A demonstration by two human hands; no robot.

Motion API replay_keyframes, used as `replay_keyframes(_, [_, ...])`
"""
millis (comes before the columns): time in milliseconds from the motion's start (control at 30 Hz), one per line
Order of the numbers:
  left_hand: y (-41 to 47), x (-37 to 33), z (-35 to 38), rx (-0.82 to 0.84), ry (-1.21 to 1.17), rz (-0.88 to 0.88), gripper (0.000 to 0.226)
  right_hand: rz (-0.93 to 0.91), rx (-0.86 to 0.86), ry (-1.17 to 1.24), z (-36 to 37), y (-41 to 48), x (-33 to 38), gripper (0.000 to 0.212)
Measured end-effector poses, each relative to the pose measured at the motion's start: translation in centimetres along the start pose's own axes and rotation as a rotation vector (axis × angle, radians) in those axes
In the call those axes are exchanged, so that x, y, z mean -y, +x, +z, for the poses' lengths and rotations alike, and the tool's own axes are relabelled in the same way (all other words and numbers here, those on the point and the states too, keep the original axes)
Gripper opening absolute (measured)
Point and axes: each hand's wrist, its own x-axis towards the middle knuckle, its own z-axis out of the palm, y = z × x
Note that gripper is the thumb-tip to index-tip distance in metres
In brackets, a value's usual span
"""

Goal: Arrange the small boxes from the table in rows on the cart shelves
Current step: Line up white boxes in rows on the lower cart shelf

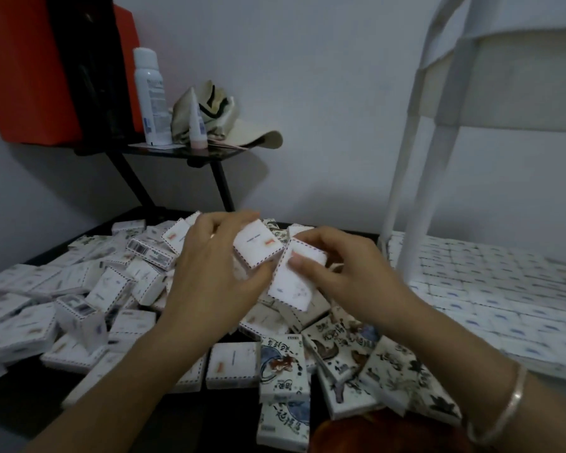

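L hand [209, 269]: fingers curled round airmail-edged box [258, 245], held above the heap.
R hand [343, 266]: thumb + fingers pinch second box [293, 282], just beside the first, at its 5 o'clock.
Step tip: square both boxes flush, grip by the sides, then carry as a pair.
Loose boxes [118, 289]: heaped on table [20, 403], 9 to 6 o'clock of hands.
Cart [406, 204]: 3 o'clock of R hand, laid rows [490, 289] on its shelf.
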Motion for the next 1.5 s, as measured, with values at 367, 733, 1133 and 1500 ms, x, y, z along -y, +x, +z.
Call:
replay_keyframes(367, [-4.1, -8.3, 4.0, 0.184, -0.321, 0.212, 0.052, 0.2, -0.111, 0.329, -9.7, -8.8, -1.1, 0.023])
replay_keyframes(733, [-3.9, -17.2, 14.4, 0.403, -0.579, 0.088, 0.056, 0.535, -0.321, 0.588, -19.9, -14.6, -8.0, 0.042])
replay_keyframes(1133, [1.5, -20.8, 22.0, 0.602, -0.676, -0.114, 0.039, 0.548, -0.821, -0.1, -26.1, -8.4, -18.5, 0.025])
replay_keyframes(1500, [1.4, -20.2, 22.7, 0.489, -0.883, -0.211, 0.044, 0.575, -0.518, -0.424, -27.1, -6.3, -25.3, 0.024])
